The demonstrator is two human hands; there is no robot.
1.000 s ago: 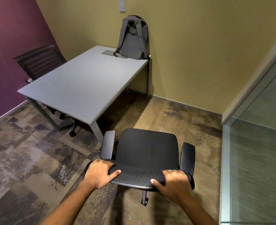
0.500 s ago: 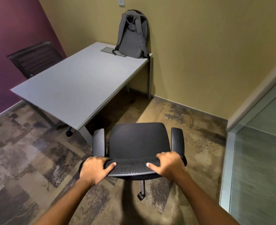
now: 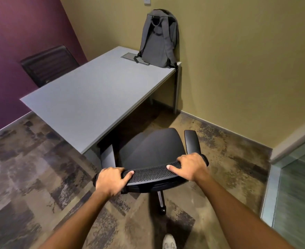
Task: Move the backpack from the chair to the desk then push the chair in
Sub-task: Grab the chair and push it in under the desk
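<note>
The black chair [image 3: 150, 151] is held by its mesh back top: the left hand [image 3: 110, 180] at 8 o'clock, the right hand [image 3: 191, 166] at 4 o'clock, fingers curled tight over it (thumbs laid on the mesh). The backpack [image 3: 158, 39] is stood on the desk [image 3: 87, 97] at 12 o'clock, against the wall.

The desk [image 3: 94, 97] hides most of the second chair [image 3: 47, 63] behind its far-left edge, and covers the front of the near chair's [image 3: 151, 150] left armrest. Both hands' [image 3: 110, 182] fingertips curl out of sight over the backrest. A shoe [image 3: 169, 242] is cut off at the bottom edge — the glass panel [image 3: 295, 191] at right is blurred.
</note>
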